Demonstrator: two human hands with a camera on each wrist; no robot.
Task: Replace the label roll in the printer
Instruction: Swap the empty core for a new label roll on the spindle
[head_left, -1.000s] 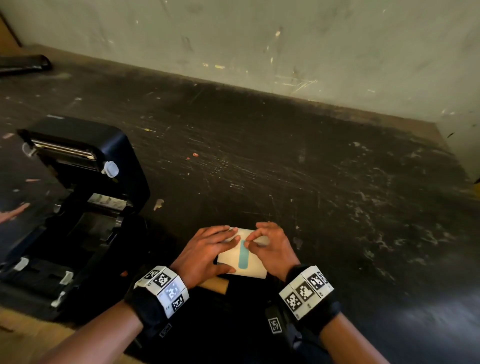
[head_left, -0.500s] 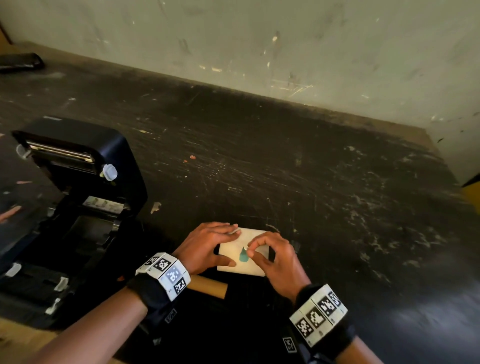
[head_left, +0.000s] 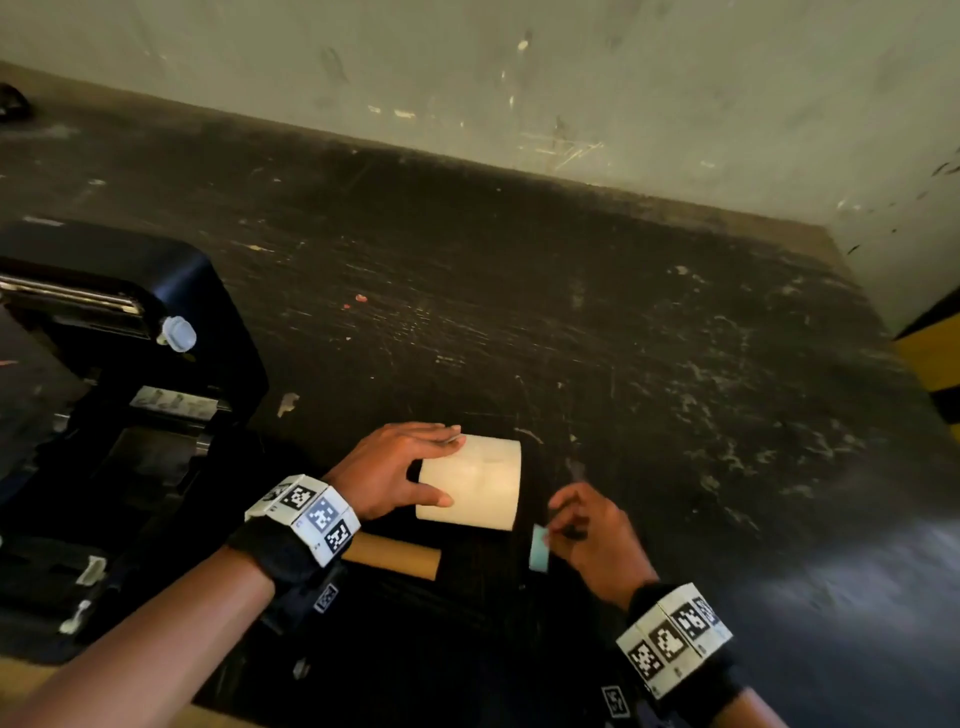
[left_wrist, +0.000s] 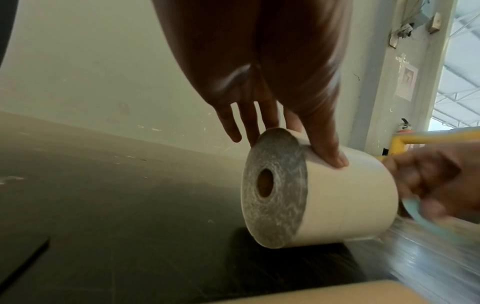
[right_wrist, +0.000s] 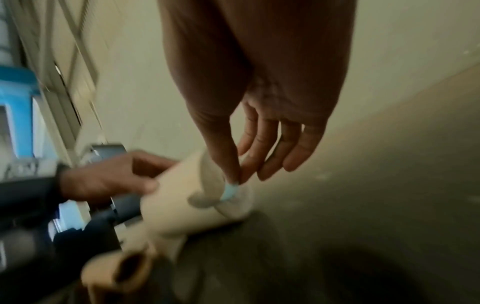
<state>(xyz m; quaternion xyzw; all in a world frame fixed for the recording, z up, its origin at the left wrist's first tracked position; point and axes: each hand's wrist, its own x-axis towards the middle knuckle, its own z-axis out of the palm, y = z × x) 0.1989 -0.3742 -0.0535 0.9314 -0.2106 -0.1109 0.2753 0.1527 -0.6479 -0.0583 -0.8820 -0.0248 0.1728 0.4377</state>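
Observation:
A full white label roll (head_left: 475, 483) (left_wrist: 337, 197) lies on its side on the dark table. My left hand (head_left: 395, 467) (left_wrist: 298, 131) grips it, thumb on the near side and fingers over the top. Just right of the roll, my right hand (head_left: 587, 525) (right_wrist: 241, 174) pinches a small light-blue tape strip (head_left: 539, 548) (right_wrist: 230, 191) between thumb and forefinger, clear of the roll. The black label printer (head_left: 130, 415) stands at the left with its lid raised and its roll bay showing no roll.
A bare brown cardboard core (head_left: 395, 556) (right_wrist: 124, 267) lies on the table by my left wrist. A pale wall (head_left: 519, 78) closes the back of the table. A yellow and black post (head_left: 935, 358) stands at the right edge.
My right hand peeled the blue tape strip off the roll and pulled it away to the right. The left hand kept its hold on the roll.

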